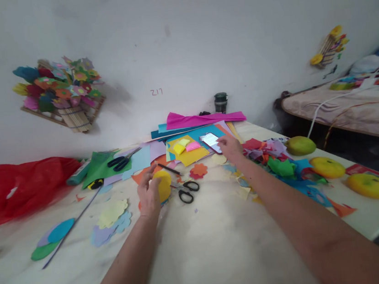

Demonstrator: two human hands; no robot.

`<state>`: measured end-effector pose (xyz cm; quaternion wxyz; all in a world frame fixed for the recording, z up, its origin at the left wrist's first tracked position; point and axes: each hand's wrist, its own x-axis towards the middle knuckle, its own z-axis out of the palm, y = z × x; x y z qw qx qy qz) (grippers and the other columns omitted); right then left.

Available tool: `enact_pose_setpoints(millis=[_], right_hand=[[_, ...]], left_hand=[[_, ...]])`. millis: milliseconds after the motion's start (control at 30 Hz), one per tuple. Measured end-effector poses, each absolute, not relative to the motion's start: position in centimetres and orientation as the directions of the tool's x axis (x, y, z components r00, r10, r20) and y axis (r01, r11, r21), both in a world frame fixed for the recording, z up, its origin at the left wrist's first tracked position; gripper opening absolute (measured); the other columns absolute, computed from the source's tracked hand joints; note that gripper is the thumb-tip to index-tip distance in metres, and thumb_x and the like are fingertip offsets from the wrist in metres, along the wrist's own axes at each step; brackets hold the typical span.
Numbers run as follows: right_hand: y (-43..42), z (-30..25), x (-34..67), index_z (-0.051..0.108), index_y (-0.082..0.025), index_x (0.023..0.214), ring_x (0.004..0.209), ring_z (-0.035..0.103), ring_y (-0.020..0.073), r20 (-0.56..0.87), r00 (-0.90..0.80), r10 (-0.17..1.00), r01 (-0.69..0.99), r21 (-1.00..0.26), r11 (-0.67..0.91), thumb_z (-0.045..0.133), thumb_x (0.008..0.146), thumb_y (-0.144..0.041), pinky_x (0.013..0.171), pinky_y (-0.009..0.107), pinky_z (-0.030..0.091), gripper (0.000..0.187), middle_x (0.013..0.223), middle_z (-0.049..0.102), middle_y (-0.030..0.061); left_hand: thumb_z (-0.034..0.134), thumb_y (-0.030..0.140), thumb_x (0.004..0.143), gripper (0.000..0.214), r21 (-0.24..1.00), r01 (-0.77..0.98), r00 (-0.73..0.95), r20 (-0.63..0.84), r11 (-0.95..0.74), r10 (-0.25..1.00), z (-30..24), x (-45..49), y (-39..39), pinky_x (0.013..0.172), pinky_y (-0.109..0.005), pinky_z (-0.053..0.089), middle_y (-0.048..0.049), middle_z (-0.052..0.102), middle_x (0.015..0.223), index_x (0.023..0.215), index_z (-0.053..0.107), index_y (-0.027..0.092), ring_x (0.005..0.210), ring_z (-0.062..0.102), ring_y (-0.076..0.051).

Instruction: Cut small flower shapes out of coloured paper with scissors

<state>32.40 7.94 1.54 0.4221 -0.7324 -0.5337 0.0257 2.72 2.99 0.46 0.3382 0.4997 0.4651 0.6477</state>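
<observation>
My left hand (148,194) is on the left side of the table, its fingers curved and its thumb over the edge of a yellow paper circle (165,188). My right hand (231,149) reaches to a phone (211,143) with a lit screen, fingertips at the phone's right edge and nothing in its grasp. The phone lies on coloured sheets. Between the hands are black-handled scissors (187,191), a dark pencil (169,169) and an orange paper flower (198,171). Yellow sticky notes (179,148) and a pink pad (193,146) rest on a yellow sheet (188,158).
More scissors (122,160) lie on green paper (99,167). Pale scalloped cutouts (113,213) and paper ovals (61,230) sit left, near a red plastic bag (22,190). Paper scraps (280,167) and yellow-green fruits (327,167) line the right edge. A dark jar (221,103) stands behind.
</observation>
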Motion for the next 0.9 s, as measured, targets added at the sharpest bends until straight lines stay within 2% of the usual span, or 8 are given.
enact_pose_setpoints(millis=[133, 233, 267, 367, 433, 500, 633, 900], right_hand=[[7.1, 2.2, 29.4, 0.074, -0.022, 0.099, 0.081, 0.069, 0.0197, 0.302, 0.174, 0.937, 0.788, -0.613, 0.051, 0.055, 0.082, -0.016, 0.07, 0.029, 0.05, 0.026, 0.088, 0.076, 0.0031], [6.0, 2.7, 27.0, 0.075, -0.022, 0.097, 0.084, 0.069, 0.0211, 0.252, -0.064, 0.966, 0.809, -0.554, 0.198, 0.06, 0.081, -0.021, 0.072, 0.03, 0.05, 0.021, 0.091, 0.076, 0.0041], [5.6, 2.8, 26.2, 0.074, -0.022, 0.097, 0.086, 0.069, 0.0211, 0.245, -0.126, 0.961, 0.811, -0.532, 0.241, 0.062, 0.082, -0.023, 0.074, 0.03, 0.05, 0.02, 0.091, 0.076, 0.0042], [4.7, 2.7, 24.0, 0.074, -0.022, 0.1, 0.093, 0.068, 0.0216, 0.227, -0.319, 0.92, 0.785, -0.482, 0.39, 0.067, 0.081, -0.031, 0.08, 0.031, 0.049, 0.021, 0.098, 0.075, 0.0047], [4.2, 2.5, 22.8, 0.073, -0.02, 0.104, 0.103, 0.065, 0.0241, 0.255, -0.453, 0.854, 0.748, -0.412, 0.52, 0.07, 0.08, -0.035, 0.088, 0.034, 0.047, 0.029, 0.109, 0.073, 0.008], [3.8, 2.3, 21.8, 0.071, -0.018, 0.111, 0.112, 0.061, 0.0268, 0.225, -0.553, 0.802, 0.723, -0.349, 0.596, 0.073, 0.079, -0.039, 0.095, 0.038, 0.045, 0.038, 0.121, 0.068, 0.0107], [3.4, 1.8, 20.9, 0.067, -0.018, 0.118, 0.121, 0.055, 0.0307, 0.146, -0.61, 0.779, 0.73, -0.279, 0.624, 0.073, 0.079, -0.04, 0.099, 0.043, 0.043, 0.045, 0.132, 0.061, 0.013], [3.4, 1.3, 20.9, 0.068, -0.016, 0.115, 0.12, 0.054, 0.0325, 0.151, -0.614, 0.775, 0.718, -0.302, 0.627, 0.071, 0.081, -0.033, 0.097, 0.045, 0.044, 0.038, 0.126, 0.065, 0.0151]], left_hand=[[0.064, 0.036, 0.061, 0.02, 0.951, 0.003, -0.317, 0.296, -0.311, 0.901, 0.7, 2.0, 3.3, 0.083, -0.035, 0.046, -0.0111, 0.068, 0.121, 0.056, 0.053, 0.019, 0.108, 0.06, -0.029], [0.068, 0.039, 0.062, 0.023, 0.943, 0.0, -0.324, 0.316, -0.333, 0.892, 0.4, 1.8, 3.6, 0.083, -0.034, 0.047, -0.0117, 0.069, 0.116, 0.059, 0.058, 0.018, 0.103, 0.061, -0.027], [0.07, 0.04, 0.062, 0.024, 0.939, -0.004, -0.316, 0.326, -0.345, 0.891, 0.3, 1.8, 3.7, 0.084, -0.033, 0.047, -0.0113, 0.07, 0.113, 0.064, 0.063, 0.018, 0.101, 0.062, -0.026], [0.075, 0.05, 0.06, 0.038, 0.958, -0.019, -0.304, 0.266, -0.285, 0.915, 0.0, 1.8, 3.9, 0.073, -0.032, 0.048, -0.0075, 0.071, 0.087, 0.078, 0.069, 0.016, 0.08, 0.064, -0.021], [0.076, 0.054, 0.059, 0.045, 0.97, 0.0, -0.305, 0.231, -0.243, 0.924, 0.0, 1.8, 3.9, 0.065, -0.029, 0.046, -0.0041, 0.068, 0.074, 0.081, 0.07, 0.015, 0.068, 0.061, -0.018], [0.077, 0.057, 0.059, 0.047, 0.972, 0.026, -0.315, 0.23, -0.233, 0.921, 0.0, 1.9, 3.9, 0.06, -0.027, 0.043, -0.0023, 0.066, 0.069, 0.079, 0.07, 0.016, 0.062, 0.059, -0.016], [0.077, 0.056, 0.059, 0.046, 0.971, 0.029, -0.301, 0.236, -0.238, 0.924, -0.1, 2.0, 3.8, 0.06, -0.027, 0.043, -0.0026, 0.066, 0.069, 0.079, 0.07, 0.015, 0.062, 0.059, -0.016], [0.08, 0.057, 0.056, 0.047, 0.974, -0.027, -0.243, 0.212, -0.225, 0.946, 0.0, 3.2, 4.0, 0.063, -0.029, 0.046, -0.003, 0.066, 0.068, 0.077, 0.069, 0.016, 0.064, 0.06, -0.017]])
